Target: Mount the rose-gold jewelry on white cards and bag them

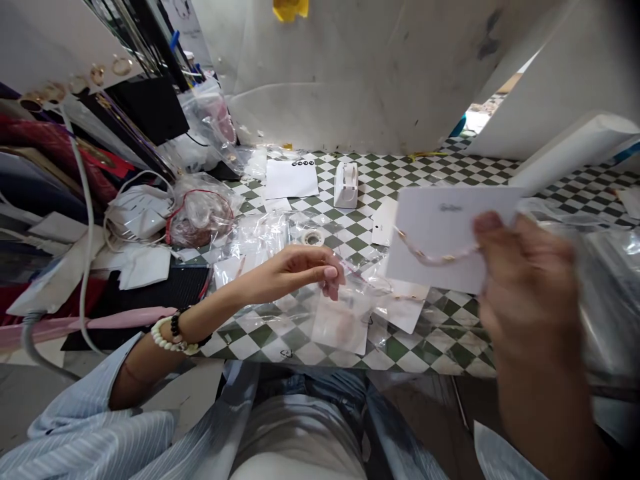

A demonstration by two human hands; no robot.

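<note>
My right hand (525, 280), blurred by motion, grips a white jewelry card (450, 213) by its right edge, thumb on the front. Across the card runs a thin pinkish bracelet (421, 256) with small gold-coloured beads. Over the table's middle, my left hand (310, 267) has its fingers curled in with the thumb against them; whether anything is between them is hidden. Just beside those fingertips lies a fine pink strand (356, 275) among clear plastic. Below it rest another white card (400, 310) with a beaded strand and a clear bag (340, 323).
A white tape dispenser (346, 185) and a white paper sheet (291, 179) are on the checkered table (280, 343) toward the back. A tape roll (313, 238) lies near my left hand. Plastic bags (200, 210) and cables crowd the left; more plastic (605, 280) lies right.
</note>
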